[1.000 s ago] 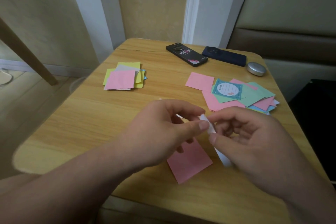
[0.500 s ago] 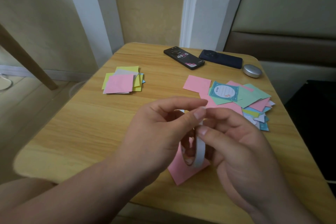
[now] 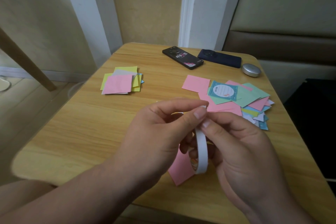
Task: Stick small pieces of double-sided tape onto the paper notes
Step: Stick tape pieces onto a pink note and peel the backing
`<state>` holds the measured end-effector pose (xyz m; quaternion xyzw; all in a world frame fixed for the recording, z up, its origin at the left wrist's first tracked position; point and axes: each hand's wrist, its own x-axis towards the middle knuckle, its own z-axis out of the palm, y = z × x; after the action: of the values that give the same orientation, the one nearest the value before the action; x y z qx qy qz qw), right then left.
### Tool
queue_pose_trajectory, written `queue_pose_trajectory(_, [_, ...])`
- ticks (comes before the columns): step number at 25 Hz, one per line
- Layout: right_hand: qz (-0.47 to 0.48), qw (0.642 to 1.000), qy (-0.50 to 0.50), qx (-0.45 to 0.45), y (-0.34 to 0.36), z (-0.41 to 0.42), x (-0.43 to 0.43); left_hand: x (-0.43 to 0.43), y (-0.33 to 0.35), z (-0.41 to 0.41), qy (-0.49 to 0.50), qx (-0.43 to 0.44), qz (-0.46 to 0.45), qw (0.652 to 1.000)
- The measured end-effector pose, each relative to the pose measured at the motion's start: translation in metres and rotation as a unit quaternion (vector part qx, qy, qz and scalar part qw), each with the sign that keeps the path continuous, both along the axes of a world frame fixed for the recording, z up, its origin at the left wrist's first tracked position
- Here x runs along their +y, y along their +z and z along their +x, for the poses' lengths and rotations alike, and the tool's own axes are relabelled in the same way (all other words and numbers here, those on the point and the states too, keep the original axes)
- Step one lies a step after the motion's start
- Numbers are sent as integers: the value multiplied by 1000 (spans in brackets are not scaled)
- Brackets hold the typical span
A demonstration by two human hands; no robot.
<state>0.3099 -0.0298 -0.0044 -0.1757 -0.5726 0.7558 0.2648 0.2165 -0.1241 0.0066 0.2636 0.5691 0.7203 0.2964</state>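
Above the pink note (image 3: 181,171), right hand (image 3: 241,147) grips the surely featherlight tape roll (image 3: 201,152); left hand (image 3: 154,132) pinches its sticky, probably floppy free end.

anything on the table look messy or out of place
Only the pile of notes on the right: it is scattered and fanned at odd angles, while the left stack sits fairly square. Nothing looks spilled or damaged.

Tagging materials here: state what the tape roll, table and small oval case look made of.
Tape roll: matte white paper-like liner on a printed core, probably card. Table: light wood or wood-look laminate, visible grain, soft sheen; cannot tell which. Oval case: smooth silvery shell with dull gloss, metal or coated plastic.
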Motion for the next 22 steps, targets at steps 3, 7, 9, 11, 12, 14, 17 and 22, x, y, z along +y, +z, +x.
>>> queue_pose_trajectory(3, [-3, 1000, -8, -5, -2, 1, 0, 0, 2, 2, 1, 15, 13, 1000])
queue_pose_trajectory(7, [-24, 1000, 1, 8, -4, -1, -4, 1, 2, 4, 19, 36, 28, 999])
queue_pose_trajectory(9, [-19, 1000, 6, 11, -2, -1, -6, 1, 2, 3, 25, 51, 32, 998])
queue_pose_trajectory(11, [3, 1000, 6, 7, 0, -1, -8, 1, 2, 2, 25, 66, 30, 997])
queue_pose_trajectory(12, [14, 1000, 3, 3, 0, 0, -8, 0, 3, 2, 29, 72, 25, 997])
queue_pose_trajectory(14, [50, 999, -13, -16, 1, 0, -9, 0, 3, 2, 46, 78, 16, 996])
queue_pose_trajectory(17, [108, 992, -47, -51, -1, -1, -8, 2, 2, 3, 77, 65, 3, 995])
queue_pose_trajectory(22, [223, 965, -135, -33, -11, -7, -5, 9, 2, 9, 110, -31, -5, 993])
